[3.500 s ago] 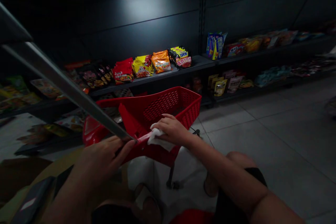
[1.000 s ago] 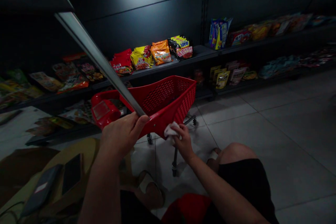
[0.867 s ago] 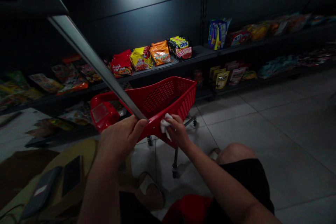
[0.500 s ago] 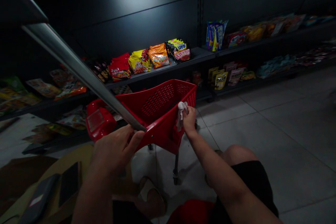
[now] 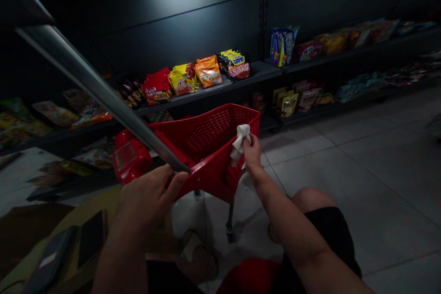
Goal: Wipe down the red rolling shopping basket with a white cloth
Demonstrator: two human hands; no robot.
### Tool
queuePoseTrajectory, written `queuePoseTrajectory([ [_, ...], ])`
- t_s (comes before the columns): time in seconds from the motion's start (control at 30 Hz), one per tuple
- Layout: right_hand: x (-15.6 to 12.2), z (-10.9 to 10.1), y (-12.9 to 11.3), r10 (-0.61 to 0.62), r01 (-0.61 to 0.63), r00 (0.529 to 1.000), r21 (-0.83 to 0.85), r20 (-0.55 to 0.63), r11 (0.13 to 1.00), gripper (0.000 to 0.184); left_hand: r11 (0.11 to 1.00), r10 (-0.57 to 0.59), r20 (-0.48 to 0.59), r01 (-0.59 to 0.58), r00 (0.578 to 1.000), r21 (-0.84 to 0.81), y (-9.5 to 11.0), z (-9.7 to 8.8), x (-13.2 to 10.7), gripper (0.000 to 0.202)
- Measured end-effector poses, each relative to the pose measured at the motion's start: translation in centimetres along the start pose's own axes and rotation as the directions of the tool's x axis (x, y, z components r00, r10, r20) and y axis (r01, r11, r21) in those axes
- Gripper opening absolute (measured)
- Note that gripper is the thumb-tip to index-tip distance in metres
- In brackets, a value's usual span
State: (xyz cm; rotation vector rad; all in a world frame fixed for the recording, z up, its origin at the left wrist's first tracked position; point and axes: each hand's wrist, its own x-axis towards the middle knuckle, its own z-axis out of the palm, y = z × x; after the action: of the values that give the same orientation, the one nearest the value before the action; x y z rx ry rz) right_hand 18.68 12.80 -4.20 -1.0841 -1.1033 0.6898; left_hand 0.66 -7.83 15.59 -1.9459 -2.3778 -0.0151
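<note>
- Dark metal shelves (image 5: 213, 89) run along the wall of a dim shop aisle, with bright snack bags (image 5: 208, 72) in rows on them, and pale floor tiles (image 5: 344, 183) lie under everything.
- Your left hand (image 5: 149, 202) is low on the left side of the view, with the palm turned to the basket and the fingers curled forward.
- This hand is closed around a long metal handle bar (image 5: 103, 105), close to the place where the bar meets the rim of a red plastic shopping cart (image 5: 206, 135).
- Your right arm reaches forward and up from your knee (image 5: 313, 200), and your right hand (image 5: 252, 152) is at the far right corner of the cart.
- This hand is closed on a crumpled white tissue (image 5: 239, 142), and the tissue is pressed against the outer side of the red mesh wall.
- The cart stands on a thin metal leg (image 5: 230, 220) between your two hands and in front of your knees.
- Black shorts (image 5: 327, 225) cover your right thigh, and a tan bag (image 5: 105, 202) lies at the lower left, near your left arm.
</note>
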Motion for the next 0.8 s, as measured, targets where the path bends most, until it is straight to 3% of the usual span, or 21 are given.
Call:
queuePoseTrajectory([
  [0.1,-2.8,0.9,-2.1,-0.006,0.005,0.999,0.018,0.045,1.000,0.026,1.000,0.003,-0.021,-0.004,1.000,-0.001,0.0,-0.1,-0.1,0.056],
  [0.2,-8.4,1.1,-5.0,-0.170,0.158,0.964,0.074,0.206,0.985,0.026,1.000,0.002,0.002,-0.002,1.000,0.009,-0.1,-0.1,0.0,0.054],
  [0.3,-11.1,0.4,-5.7,-0.372,0.351,0.872,0.124,0.317,0.928,0.028,1.000,0.004,0.000,-0.004,1.000,0.004,-0.3,-0.1,0.1,0.053],
  [0.4,-8.6,-0.8,-3.2,-0.515,0.531,0.753,0.083,0.410,0.843,0.027,1.000,0.025,-0.014,-0.025,1.000,-0.014,-0.3,-0.1,-0.1,0.053],
  [0.43,-7.0,-1.2,-1.9,-0.510,0.545,0.751,0.041,0.419,0.837,0.027,0.999,0.027,-0.013,-0.027,1.000,-0.018,-0.2,-0.1,-0.2,0.053],
  [0.47,-5.2,-1.4,-0.6,-0.480,0.529,0.780,-0.013,0.400,0.849,0.027,0.999,0.025,-0.014,-0.025,1.000,-0.019,-0.2,-0.1,-0.3,0.053],
  [0.57,-0.4,-1.7,2.4,-0.319,0.358,0.919,-0.154,0.229,0.921,0.032,0.999,0.032,-0.012,-0.032,0.999,-0.023,-0.2,-0.1,-0.5,0.053],
  [0.63,0.9,-1.6,2.9,-0.238,0.264,0.960,-0.187,0.151,0.946,0.036,0.999,0.040,-0.014,-0.040,0.999,-0.028,-0.2,-0.1,-0.4,0.053],
  [0.73,-1.1,-1.3,1.0,-0.225,0.254,0.957,-0.155,0.183,0.955,0.030,0.999,0.027,-0.001,-0.027,1.000,-0.032,-0.2,-0.1,-0.2,0.053],
  [0.8,-4.4,-1.2,-1.6,-0.283,0.316,0.914,-0.073,0.290,0.946,0.027,0.999,0.012,0.003,-0.012,1.000,-0.030,-0.2,0.0,0.0,0.052],
])
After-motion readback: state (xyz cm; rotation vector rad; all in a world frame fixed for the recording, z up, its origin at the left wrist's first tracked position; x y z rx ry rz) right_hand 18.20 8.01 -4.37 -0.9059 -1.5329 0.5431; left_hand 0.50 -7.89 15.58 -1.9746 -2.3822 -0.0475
